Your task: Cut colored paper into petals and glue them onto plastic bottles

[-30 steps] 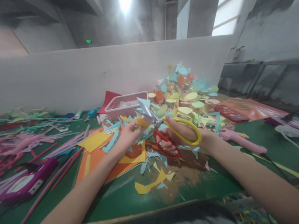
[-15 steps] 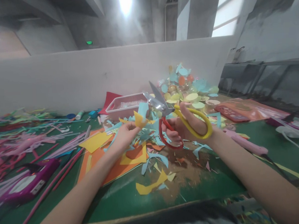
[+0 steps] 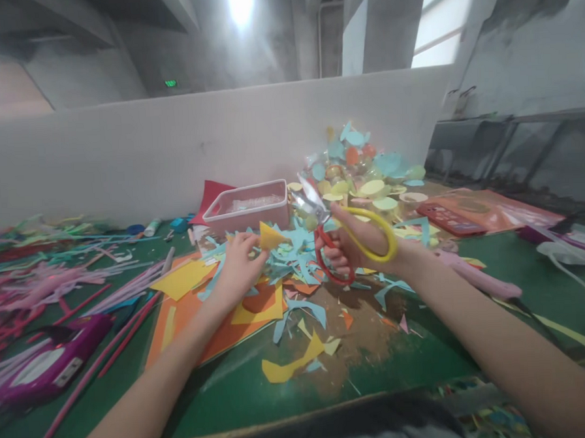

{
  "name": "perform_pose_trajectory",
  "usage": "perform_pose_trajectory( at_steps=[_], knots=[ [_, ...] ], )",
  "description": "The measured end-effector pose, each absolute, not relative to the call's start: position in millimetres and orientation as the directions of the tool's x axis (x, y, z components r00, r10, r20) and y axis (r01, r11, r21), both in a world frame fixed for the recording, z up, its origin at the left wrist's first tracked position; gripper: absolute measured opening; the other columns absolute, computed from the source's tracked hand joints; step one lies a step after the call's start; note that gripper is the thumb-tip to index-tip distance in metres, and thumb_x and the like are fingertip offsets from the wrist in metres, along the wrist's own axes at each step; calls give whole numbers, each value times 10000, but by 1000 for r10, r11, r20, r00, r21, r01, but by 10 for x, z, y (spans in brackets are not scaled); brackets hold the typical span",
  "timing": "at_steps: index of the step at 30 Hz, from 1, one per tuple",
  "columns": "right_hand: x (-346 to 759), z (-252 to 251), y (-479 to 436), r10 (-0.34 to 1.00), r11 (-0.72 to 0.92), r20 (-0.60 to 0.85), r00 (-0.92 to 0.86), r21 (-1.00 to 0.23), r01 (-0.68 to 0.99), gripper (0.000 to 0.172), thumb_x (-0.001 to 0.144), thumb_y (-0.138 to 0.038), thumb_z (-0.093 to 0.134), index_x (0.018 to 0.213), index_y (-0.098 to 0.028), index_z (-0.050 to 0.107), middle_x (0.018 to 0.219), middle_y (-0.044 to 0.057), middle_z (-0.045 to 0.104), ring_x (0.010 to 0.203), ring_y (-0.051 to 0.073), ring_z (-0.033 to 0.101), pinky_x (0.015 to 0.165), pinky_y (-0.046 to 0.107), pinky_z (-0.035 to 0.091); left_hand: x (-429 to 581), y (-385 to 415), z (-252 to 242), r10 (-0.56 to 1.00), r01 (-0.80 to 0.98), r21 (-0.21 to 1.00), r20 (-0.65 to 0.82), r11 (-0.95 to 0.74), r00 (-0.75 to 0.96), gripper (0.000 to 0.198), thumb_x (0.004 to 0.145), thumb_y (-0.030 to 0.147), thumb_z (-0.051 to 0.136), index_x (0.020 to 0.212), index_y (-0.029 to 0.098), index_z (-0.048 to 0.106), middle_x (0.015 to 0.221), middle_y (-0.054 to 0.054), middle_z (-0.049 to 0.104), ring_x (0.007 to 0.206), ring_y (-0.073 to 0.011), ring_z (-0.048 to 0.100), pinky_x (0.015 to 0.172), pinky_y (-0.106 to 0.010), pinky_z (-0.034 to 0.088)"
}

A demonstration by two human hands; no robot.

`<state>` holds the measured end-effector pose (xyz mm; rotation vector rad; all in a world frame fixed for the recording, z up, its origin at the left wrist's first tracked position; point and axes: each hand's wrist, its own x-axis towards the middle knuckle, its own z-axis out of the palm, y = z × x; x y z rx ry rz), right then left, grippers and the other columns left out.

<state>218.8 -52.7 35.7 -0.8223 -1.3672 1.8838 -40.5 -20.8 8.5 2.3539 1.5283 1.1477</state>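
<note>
My left hand is closed with a small pointed piece of yellow paper at its fingertips, above the pile of scraps. In my right hand is a pair of scissors with one red and one yellow handle loop, fingers through them. The blades point up and away, slightly apart, with nothing between them. Below my hands lie light blue paper scraps. Under my left forearm rest an orange sheet and a yellow sheet. A curved yellow offcut lies near the front edge.
A pink basket stands at the back, with a heap of paper discs to its right. Pipe cleaners and a purple device lie left. A red phone and a pink glue gun lie right.
The scissors' blades have come closer together, and my right hand has shifted slightly left. My left hand has turned and moved a little left, with the yellow piece still at its fingers.
</note>
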Motion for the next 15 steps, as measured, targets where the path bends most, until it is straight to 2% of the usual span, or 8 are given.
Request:
perform_pose_trajectory(
  at_steps=[2, 5, 7, 9, 12, 15],
  knots=[
    [2138, 266, -451, 798, -296, -207, -566, -953, -69, 655, 865, -831, 381, 746, -196, 487, 573, -45, 395, 447, 90, 360, 414, 241, 342, -405, -193, 102, 802, 751, 446, 569, -486, 182, 147, 844, 290, 548, 871, 219, 674, 1010, -72, 616, 1059, -270, 536, 975, -433, 397],
    [2102, 180, -410, 783, -319, -279, -556, -947, 26, 663, 884, -827, 332, 720, -200, 469, 554, -43, 390, 427, 83, 343, 390, 239, 329, -398, -200, 141, 833, 688, 569, 545, -450, 94, 150, 857, 343, 563, 832, 216, 639, 900, -44, 609, 912, -233, 558, 858, -376, 444],
    [2096, 161, -443, 808, -224, -228, -544, -972, 75, 647, 895, -812, 345, 718, -203, 476, 556, -32, 408, 431, 91, 371, 393, 247, 326, -387, -228, 168, 886, 590, 712, 463, -381, 14, 202, 856, 408, 581, 797, 215, 597, 778, -10, 591, 751, -193, 546, 721, -322, 448],
    [2092, 164, -511, 835, -69, -117, -538, -992, 107, 597, 911, -775, 394, 726, -214, 481, 567, -23, 424, 450, 108, 404, 410, 264, 335, -372, -261, 187, 926, 482, 821, 374, -306, -49, 254, 841, 458, 613, 785, 214, 572, 696, 15, 565, 641, -159, 508, 622, -287, 414],
    [2075, 184, -615, 838, 103, 12, -545, -985, 135, 513, 942, -701, 448, 739, -232, 490, 582, -17, 438, 483, 128, 407, 455, 294, 348, -358, -287, 190, 939, 362, 889, 334, -282, -87, 275, 808, 464, 672, 815, 203, 586, 694, 17, 586, 621, -139, 502, 601, -267, 393],
    [2046, 196, -659, 832, 177, 20, -554, -957, 232, 507, 955, -669, 450, 699, -234, 496, 573, -6, 442, 484, 134, 379, 476, 316, 327, -360, -272, 169, 943, 269, 921, 318, -283, -97, 318, 794, 493, 697, 848, 193, 606, 726, 4, 607, 660, -140, 529, 635, -267, 409]
  ],
)
